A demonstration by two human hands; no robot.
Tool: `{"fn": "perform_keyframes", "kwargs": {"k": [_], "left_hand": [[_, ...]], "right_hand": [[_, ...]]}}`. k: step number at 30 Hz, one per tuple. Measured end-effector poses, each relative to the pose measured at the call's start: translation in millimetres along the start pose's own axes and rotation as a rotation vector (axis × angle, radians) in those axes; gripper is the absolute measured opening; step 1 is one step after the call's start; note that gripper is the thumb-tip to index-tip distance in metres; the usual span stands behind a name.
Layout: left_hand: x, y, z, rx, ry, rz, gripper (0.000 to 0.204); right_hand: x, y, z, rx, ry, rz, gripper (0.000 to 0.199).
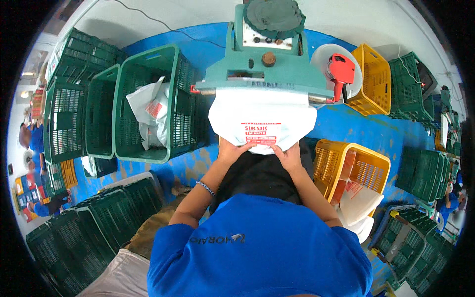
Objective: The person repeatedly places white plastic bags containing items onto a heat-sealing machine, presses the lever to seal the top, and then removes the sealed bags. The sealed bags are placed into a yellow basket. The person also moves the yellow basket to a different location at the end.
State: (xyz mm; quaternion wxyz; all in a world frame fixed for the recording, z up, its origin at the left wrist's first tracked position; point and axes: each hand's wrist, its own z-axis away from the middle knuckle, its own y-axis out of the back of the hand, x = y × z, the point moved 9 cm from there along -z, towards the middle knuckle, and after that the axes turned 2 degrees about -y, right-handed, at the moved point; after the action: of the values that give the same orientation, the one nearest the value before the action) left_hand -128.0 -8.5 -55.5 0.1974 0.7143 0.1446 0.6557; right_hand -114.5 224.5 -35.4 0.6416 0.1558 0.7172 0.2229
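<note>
A white plastic bag (262, 106) with red print spreads out in front of me, its far edge in the jaw of a green bag sealing machine (217, 74). My left hand (233, 150) pinches the near edge of the bag, thumb on top and the other fingers hidden beneath. On the same edge, a little to the right, my right hand (289, 155) grips in the same way. A dark green cloth (275, 17) lies on top of the machine, above its panel of knobs.
Left of the machine stands a green crate (118, 133) holding white printed bags (153, 111). By my right arm, a yellow crate (381, 166) holds more bags (358, 200). A red handheld device (341, 69) rests on a round white surface at the machine's right. Stacked green crates (74, 237) flank me.
</note>
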Motion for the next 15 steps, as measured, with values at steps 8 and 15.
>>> {"fn": "perform_keyframes", "kwargs": {"k": [8,15], "left_hand": [[7,2,1,0.022,-0.003,-0.027,0.073],[7,-2,2,-0.018,0.102,0.091,0.068]], "right_hand": [[3,3,0,-0.006,-0.039,-0.046,0.082],[7,0,-1,-0.023,-0.101,-0.076,0.077]]}}
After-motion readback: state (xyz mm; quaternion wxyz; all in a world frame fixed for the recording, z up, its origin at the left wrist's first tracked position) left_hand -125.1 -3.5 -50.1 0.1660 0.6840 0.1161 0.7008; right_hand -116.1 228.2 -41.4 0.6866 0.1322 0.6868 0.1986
